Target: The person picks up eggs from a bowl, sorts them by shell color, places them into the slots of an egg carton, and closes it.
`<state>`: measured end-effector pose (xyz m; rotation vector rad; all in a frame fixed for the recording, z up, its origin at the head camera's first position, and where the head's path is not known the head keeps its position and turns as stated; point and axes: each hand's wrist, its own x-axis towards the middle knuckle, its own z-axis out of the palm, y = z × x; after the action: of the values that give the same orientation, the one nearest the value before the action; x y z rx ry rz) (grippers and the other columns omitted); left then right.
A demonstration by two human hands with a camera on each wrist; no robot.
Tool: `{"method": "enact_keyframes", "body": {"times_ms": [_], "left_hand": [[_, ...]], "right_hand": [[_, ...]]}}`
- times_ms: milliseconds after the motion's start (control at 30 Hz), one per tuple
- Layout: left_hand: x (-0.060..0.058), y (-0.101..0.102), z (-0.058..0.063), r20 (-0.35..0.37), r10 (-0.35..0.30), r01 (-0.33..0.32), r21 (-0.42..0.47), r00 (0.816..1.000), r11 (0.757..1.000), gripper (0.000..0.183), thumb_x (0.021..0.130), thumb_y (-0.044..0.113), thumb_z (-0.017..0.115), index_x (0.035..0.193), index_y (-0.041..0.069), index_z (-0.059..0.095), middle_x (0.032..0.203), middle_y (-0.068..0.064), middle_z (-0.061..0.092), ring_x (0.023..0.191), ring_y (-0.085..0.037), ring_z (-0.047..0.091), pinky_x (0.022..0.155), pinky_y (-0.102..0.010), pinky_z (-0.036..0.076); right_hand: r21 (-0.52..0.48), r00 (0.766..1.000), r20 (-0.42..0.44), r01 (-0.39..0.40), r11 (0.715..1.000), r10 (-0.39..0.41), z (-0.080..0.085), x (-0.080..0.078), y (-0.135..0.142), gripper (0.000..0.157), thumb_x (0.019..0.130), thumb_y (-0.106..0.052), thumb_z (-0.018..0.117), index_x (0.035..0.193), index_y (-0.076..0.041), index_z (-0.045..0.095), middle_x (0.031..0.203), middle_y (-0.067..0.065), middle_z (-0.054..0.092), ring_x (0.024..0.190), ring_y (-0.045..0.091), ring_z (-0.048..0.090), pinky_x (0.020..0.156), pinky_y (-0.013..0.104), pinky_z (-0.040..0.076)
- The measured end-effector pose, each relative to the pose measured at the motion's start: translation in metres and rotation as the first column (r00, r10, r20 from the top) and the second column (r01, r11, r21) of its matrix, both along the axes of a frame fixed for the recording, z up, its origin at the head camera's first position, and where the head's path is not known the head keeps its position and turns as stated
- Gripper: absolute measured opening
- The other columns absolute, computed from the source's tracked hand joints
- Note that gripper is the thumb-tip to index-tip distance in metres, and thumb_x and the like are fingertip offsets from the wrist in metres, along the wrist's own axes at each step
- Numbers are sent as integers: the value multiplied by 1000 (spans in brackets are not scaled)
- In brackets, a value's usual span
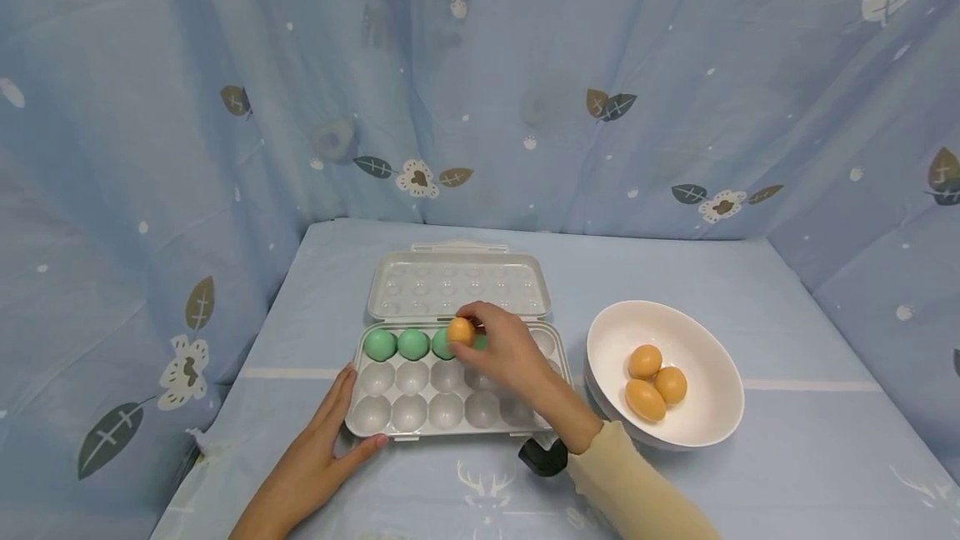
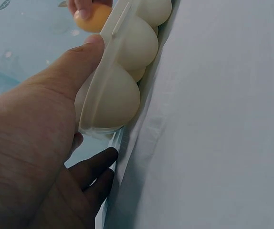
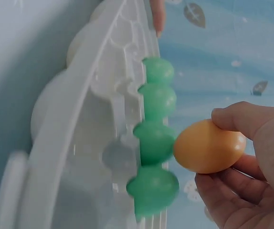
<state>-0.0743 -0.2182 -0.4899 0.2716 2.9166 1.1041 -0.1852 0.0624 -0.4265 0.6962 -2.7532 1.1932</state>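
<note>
In the head view my right hand [image 1: 504,344] pinches an orange egg [image 1: 461,331] between thumb and fingers, over the back row of a white egg tray [image 1: 390,432]. The right wrist view shows that egg [image 3: 209,146] right beside several green eggs [image 3: 157,142], which sit in a row of cups. Part of the green row is hidden behind the right hand. At the tray's front left corner rests my left hand [image 1: 318,452], fingers extended along the left side. Its thumb [image 2: 82,57] touches the front rim in the left wrist view.
Right of the tray stands a white bowl [image 1: 716,394] with three orange eggs [image 1: 646,400]. The tray's lid [image 1: 457,282] lies folded back behind it. A black object [image 1: 543,457] shows beside the right wrist. Blue patterned cloth [image 1: 480,90] hangs around the table.
</note>
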Motion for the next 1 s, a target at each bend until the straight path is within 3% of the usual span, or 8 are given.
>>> {"method": "enact_keyframes", "body": {"times_ms": [333,500,733,1000], "left_hand": [[-1,0,-1,3,-5,5,-4,1000,1000,103,95,60,67,168,15,10,173,-11,12,153,-41,28,114,-66,37],[-1,-1,-2,5,-6,6,-5,1000,1000,103,95,60,66,168,15,10,174,-11,12,153,-42,28,113,-66,38],[-1,-1,-1,19,-7,7,6,1000,1000,102,95,60,66,168,16,9,173,-13,11,153,-43,26,112,-67,38],[1,-1,-1,20,-8,8,22,1000,1000,101,96,58,66,168,18,8,174,-11,11,153,-42,27,112,-68,38]], "right_hand": [[-21,993,-2,-120,993,120,-11,1,-38,39,89,-24,84,122,-8,69,113,2,72,97,13,68,88,30,59],[-9,987,-3,-161,987,161,-21,5,-57,39,90,-27,83,123,-11,69,112,-2,71,96,6,65,86,20,56],[18,981,-37,-190,982,191,-30,10,-77,42,90,-31,82,124,-12,68,114,-5,71,97,0,65,85,12,53],[111,980,-68,-181,977,189,-35,13,-89,43,91,-38,81,126,-16,69,117,-8,71,97,0,62,84,12,51]]}}
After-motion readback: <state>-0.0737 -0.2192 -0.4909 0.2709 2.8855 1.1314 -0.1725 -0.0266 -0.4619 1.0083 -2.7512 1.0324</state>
